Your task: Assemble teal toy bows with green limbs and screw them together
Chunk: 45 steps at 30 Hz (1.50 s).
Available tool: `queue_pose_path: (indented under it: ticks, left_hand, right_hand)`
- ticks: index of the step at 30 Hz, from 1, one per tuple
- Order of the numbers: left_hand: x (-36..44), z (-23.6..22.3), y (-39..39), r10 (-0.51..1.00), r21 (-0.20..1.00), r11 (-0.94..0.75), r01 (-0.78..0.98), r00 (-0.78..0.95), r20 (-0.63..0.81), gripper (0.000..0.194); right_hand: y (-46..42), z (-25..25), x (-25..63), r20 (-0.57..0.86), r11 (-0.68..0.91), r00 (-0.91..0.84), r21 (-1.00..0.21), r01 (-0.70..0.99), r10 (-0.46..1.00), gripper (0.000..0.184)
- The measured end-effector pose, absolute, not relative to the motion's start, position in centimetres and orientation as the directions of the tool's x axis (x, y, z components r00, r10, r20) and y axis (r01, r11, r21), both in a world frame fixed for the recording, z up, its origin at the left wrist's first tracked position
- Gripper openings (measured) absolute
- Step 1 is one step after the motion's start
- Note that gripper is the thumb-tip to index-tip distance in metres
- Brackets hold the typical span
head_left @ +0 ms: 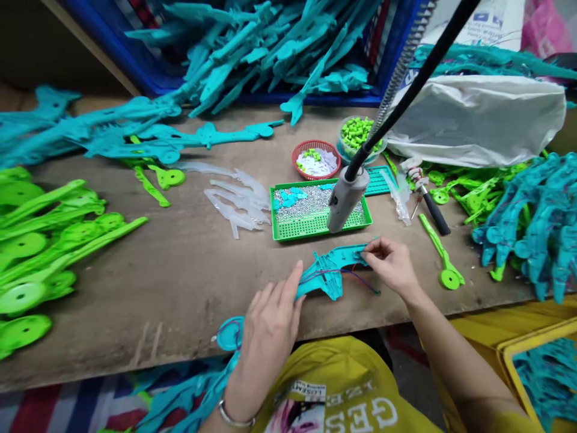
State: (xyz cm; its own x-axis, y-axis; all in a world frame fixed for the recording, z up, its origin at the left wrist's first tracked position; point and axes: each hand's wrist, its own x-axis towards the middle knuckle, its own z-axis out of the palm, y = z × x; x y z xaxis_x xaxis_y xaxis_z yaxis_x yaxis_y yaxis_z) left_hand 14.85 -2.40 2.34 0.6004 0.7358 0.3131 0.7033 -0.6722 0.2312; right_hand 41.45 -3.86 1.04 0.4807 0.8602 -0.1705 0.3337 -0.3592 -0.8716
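A long teal plastic shell half lies at the table's front edge, its ribbed inner side up. My left hand is closed over its left end, thumb and fingers along the edges. At the other end, my right hand pinches with thumb and forefinger against the inside of the shell; whatever sits between the fingertips is too small to make out. Thin red and blue wires run along the shell and stick out below it. Just beyond hangs a grey powered screwdriver on a black cable and coiled spring.
Behind the shell stands a green tray of small screws and teal bits. Farther back are a red basket and a tub of green pieces. Green parts pile up at left, wired teal shells at right.
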Motion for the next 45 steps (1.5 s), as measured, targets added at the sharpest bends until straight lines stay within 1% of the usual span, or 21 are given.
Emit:
queue_pose_path:
  ticks: [5,8,10,11,13,14,15,16,17,22,27,28,29,30,31,32,34,36,38,40,45]
  left_hand:
    - [15.0,3.2,-2.5,0.741,0.236,-0.665,0.708,0.589,0.322,0.054]
    - [14.8,3.1,-2.3,0.733,0.213,-0.668,0.713,0.582,0.352,0.053]
    - [14.5,2.7,-2.0,0.73,0.206,-0.669,0.714,0.579,0.363,0.052]
    - [14.3,2.5,-1.9,0.73,0.21,-0.67,0.712,0.578,0.365,0.051]
    - [14.0,2.2,-1.6,0.734,0.222,-0.666,0.712,0.574,0.362,0.05]
    - [13.9,2.0,-1.4,0.734,0.222,-0.666,0.712,0.574,0.362,0.049]
    - [13.7,1.9,-1.3,0.733,0.219,-0.666,0.713,0.573,0.365,0.05]
    - [13.6,1.9,-1.3,0.733,0.215,-0.665,0.715,0.572,0.368,0.05]
    - [13.6,1.8,-1.3,0.733,0.211,-0.664,0.718,0.569,0.373,0.05]
    - [13.5,1.9,-1.6,0.748,0.229,-0.648,0.726,0.552,0.368,0.049]
    - [13.5,2.4,-2.1,0.772,0.252,-0.627,0.737,0.547,0.323,0.051]
    - [13.5,2.5,-2.1,0.777,0.255,-0.622,0.74,0.547,0.311,0.051]
    - [13.6,2.5,-2.2,0.784,0.261,-0.616,0.744,0.544,0.299,0.052]
    - [13.6,2.6,-2.2,0.788,0.268,-0.611,0.745,0.541,0.293,0.053]
    - [13.6,2.6,-2.2,0.791,0.275,-0.608,0.745,0.539,0.29,0.054]
    - [13.6,2.6,-2.2,0.792,0.282,-0.608,0.742,0.537,0.291,0.055]
    - [13.5,2.5,-2.2,0.786,0.295,-0.615,0.731,0.541,0.299,0.056]
    - [13.5,2.3,-2.2,0.784,0.306,-0.618,0.724,0.543,0.301,0.058]
    - [13.5,2.3,-2.3,0.785,0.308,-0.617,0.724,0.541,0.3,0.059]
    - [13.5,2.3,-2.5,0.789,0.305,-0.612,0.729,0.539,0.296,0.061]
    - [13.8,2.7,-3.1,0.805,0.314,-0.592,0.742,0.535,0.256,0.06]
  right_hand:
    - [-4.1,1.4,40.9,-0.135,-0.338,0.457,-0.853,0.398,0.879,0.013]
    - [-3.9,1.9,41.1,-0.114,-0.292,0.372,-0.835,0.467,0.921,0.009]
    - [-2.8,2.0,42.2,-0.046,-0.216,0.314,-0.819,0.531,0.948,0.009]
    - [-1.9,2.1,43.1,0.019,-0.166,0.304,-0.806,0.569,0.952,0.01]
    - [1.0,2.1,45.5,0.185,-0.093,0.324,-0.726,0.682,0.928,0.013]
    - [2.8,2.1,46.8,0.264,-0.088,0.335,-0.653,0.752,0.904,0.016]
    - [4.8,1.9,48.1,0.315,-0.134,0.341,-0.53,0.837,0.886,0.019]
    - [6.7,1.7,49.4,0.326,-0.192,0.333,-0.395,0.898,0.885,0.024]
    - [8.6,1.4,50.4,0.323,-0.215,0.332,-0.348,0.913,0.887,0.027]
    - [14.3,-0.8,52.9,0.285,-0.266,0.321,-0.216,0.939,0.903,0.024]
    - [14.8,-0.9,52.7,0.28,-0.314,0.347,-0.156,0.937,0.895,0.022]
    - [14.2,-0.5,52.4,0.296,-0.33,0.367,-0.168,0.929,0.882,0.022]
    - [13.3,0.0,51.9,0.319,-0.339,0.391,-0.207,0.917,0.863,0.022]
    - [12.1,0.6,51.2,0.341,-0.338,0.421,-0.277,0.899,0.84,0.022]
    - [10.5,1.3,50.3,0.358,-0.314,0.452,-0.382,0.869,0.817,0.022]
    - [8.6,1.9,49.3,0.342,-0.255,0.464,-0.507,0.823,0.817,0.021]
    - [4.5,3.0,47.0,0.22,-0.161,0.446,-0.725,0.67,0.868,0.02]
    - [0.8,3.5,44.6,0.076,-0.162,0.399,-0.833,0.53,0.914,0.018]
    - [-1.8,3.3,42.8,-0.033,-0.198,0.354,-0.876,0.439,0.935,0.018]
    - [-3.0,2.6,41.7,-0.087,-0.232,0.34,-0.881,0.412,0.936,0.019]
    - [-3.4,1.1,41.1,-0.075,-0.25,0.355,-0.841,0.479,0.932,0.02]
